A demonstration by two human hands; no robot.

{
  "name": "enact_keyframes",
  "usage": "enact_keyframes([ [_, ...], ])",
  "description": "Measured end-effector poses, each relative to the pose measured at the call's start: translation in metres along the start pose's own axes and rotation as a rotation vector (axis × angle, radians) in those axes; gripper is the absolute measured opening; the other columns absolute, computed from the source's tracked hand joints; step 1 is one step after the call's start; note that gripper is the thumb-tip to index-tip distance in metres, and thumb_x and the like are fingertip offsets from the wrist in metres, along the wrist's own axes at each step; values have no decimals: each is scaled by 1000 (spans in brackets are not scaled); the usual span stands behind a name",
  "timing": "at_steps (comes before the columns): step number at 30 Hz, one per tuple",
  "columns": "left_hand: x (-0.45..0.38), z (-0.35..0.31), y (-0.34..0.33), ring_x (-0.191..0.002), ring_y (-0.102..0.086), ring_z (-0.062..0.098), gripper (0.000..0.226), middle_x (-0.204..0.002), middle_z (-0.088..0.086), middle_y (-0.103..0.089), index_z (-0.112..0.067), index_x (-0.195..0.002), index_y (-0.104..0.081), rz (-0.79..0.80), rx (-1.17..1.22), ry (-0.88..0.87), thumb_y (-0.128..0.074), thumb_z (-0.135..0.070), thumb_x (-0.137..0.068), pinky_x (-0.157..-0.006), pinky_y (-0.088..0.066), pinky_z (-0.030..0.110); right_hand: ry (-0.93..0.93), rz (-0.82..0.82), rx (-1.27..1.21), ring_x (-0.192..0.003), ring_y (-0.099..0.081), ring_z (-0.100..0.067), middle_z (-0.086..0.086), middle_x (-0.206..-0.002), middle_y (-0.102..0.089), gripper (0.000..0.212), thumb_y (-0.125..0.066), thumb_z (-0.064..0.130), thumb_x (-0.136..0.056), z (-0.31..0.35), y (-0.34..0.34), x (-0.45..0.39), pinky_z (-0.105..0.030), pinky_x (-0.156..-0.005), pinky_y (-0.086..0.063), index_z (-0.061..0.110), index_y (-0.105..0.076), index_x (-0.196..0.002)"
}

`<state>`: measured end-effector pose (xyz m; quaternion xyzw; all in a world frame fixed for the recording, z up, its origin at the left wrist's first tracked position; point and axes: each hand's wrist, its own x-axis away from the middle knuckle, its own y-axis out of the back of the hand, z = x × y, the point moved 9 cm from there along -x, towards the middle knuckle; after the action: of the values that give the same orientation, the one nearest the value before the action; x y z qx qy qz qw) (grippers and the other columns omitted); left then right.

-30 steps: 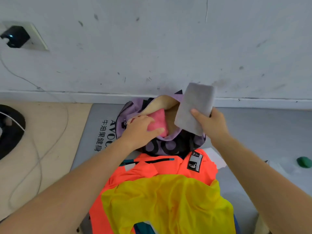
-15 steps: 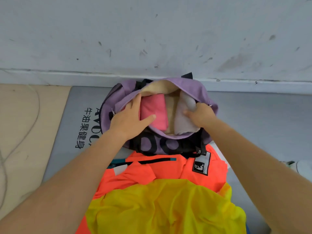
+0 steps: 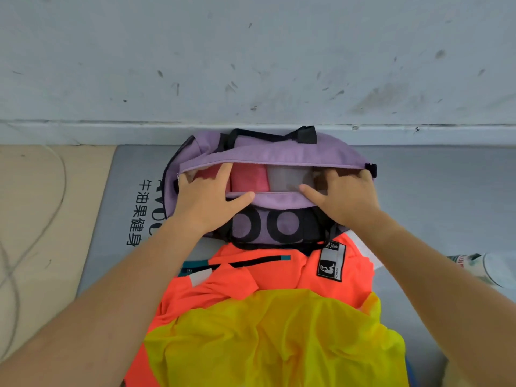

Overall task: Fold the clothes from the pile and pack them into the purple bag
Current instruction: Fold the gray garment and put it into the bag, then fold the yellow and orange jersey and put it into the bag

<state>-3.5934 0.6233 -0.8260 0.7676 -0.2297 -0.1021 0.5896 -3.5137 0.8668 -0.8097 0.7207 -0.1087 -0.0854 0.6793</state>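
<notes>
While both hands grip its near rim | purple bag (image 3: 279, 156) open | left hand (image 3: 208, 199) | right hand (image 3: 344, 196)

purple bag (image 3: 279, 155) w/ black circles, pink folded cloth (image 3: 250, 178), orange shirt (image 3: 279, 275), yellow shirt (image 3: 279, 336)

Counted from the one purple bag (image 3: 279, 155): two folded pieces inside, one pink (image 3: 250, 178), one grey (image 3: 287, 177); two hands on its opening, left (image 3: 208, 198), right (image 3: 344, 198); two loose garments just before it, one orange (image 3: 279, 272), one yellow (image 3: 279, 339).
</notes>
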Motion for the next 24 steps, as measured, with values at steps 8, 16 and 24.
enact_keyframes([
  [8,22,-32,67,-133,-42,29,77,-144,10,-48,-20,-153,-24,-146,-70,-110,-43,-64,-91,-114,-27,47,44,-92,-271,-110,-57,-36,-15,-123,-61,61,-43,58,-91,1,70,17,-43,-91,-43,16,-45,-135],
  [16,118,-59,27,-81,-61,29,19,-79,3,-65,-18,-78,-64,50,274,54,-54,-29,-90,-64,-47,37,-46,35,-605,-78,-58,-36,-15,-83,-63,16,-54,19,-91,41,41,132,-40,-63,-40,5,-59,-84],
  [24,282,-25,-114,-55,-61,19,32,-67,5,-68,-8,-68,-67,749,385,430,-63,-31,-90,-55,-47,27,-21,1041,-405,-63,-55,-17,-3,-68,-57,45,-55,49,-92,104,-105,322,-28,-64,-40,13,-54,-66],
])
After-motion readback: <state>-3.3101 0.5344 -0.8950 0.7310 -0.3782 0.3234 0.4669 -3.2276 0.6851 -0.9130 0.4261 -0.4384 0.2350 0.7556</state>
